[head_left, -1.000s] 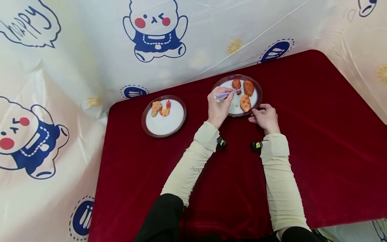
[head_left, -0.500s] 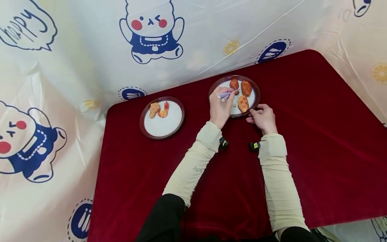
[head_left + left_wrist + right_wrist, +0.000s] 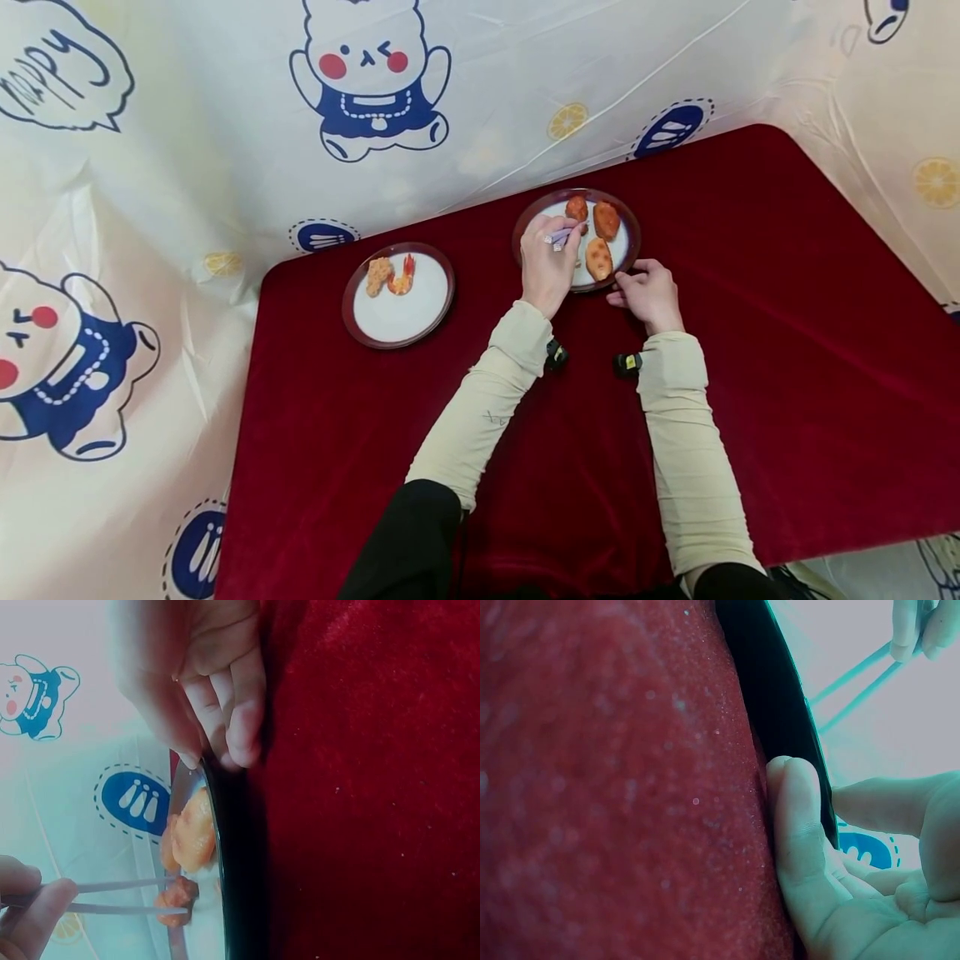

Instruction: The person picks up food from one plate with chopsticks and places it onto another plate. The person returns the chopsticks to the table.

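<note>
In the head view my left hand holds a pair of pale purple chopsticks over the right-hand plate, a white plate with a brown rim. In the left wrist view the chopstick tips lie on either side of a reddish-brown drumstick. Two more food pieces share that plate: a dark brown one and a golden, spotted wing-shaped one. With thumb and fingers, my right hand pinches the near right rim of the plate; the right wrist view shows the thumb above and fingers below.
A second brown-rimmed plate stands to the left, bearing a fried chicken piece and a shrimp. A dark red cloth covers the table. Printed curtains hang behind and at the sides.
The left hand has moved slightly right over the plate, and the chopsticks have tilted a little. The right hand keeps its hold on the rim. The head view has shifted slightly.
</note>
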### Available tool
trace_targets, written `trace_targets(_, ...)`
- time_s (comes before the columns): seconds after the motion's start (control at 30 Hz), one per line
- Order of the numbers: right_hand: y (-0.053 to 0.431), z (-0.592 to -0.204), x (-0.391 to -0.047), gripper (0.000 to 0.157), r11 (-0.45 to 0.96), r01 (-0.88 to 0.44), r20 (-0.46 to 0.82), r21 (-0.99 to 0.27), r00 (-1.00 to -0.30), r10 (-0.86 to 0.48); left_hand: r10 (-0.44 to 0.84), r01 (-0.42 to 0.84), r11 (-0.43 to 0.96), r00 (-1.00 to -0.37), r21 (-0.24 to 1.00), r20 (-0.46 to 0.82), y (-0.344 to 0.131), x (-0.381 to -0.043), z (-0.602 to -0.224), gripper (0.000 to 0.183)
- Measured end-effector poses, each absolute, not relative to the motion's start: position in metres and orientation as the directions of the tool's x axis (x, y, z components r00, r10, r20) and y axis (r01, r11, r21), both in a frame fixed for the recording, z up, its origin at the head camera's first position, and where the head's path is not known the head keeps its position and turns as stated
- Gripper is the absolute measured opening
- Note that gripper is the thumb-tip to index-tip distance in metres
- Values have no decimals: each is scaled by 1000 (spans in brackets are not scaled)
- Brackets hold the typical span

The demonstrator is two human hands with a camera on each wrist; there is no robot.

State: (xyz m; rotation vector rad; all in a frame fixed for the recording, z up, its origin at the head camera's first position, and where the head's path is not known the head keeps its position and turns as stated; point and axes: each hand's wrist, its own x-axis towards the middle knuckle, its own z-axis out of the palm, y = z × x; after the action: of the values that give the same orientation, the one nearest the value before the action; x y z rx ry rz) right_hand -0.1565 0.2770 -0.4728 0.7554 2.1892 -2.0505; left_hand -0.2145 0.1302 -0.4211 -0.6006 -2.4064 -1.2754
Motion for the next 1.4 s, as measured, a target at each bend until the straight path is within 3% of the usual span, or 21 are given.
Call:
trace_targets(0.5,274,-471,-155,52,29,385,-360,-922,-884,297,230,562,519,-818,644,528,128,-218,-429,13)
trace_targets(1.0,277,-471,-153,52,45,385,-356,-922,-886,298,269,575,379,-818,725,508,122,-222,-433,19)
trace_targets(1.4,277,-470,-153,53,40,393,-365,-919,-883,296,222,632,305,-775,713,592,118,-227,-438,21)
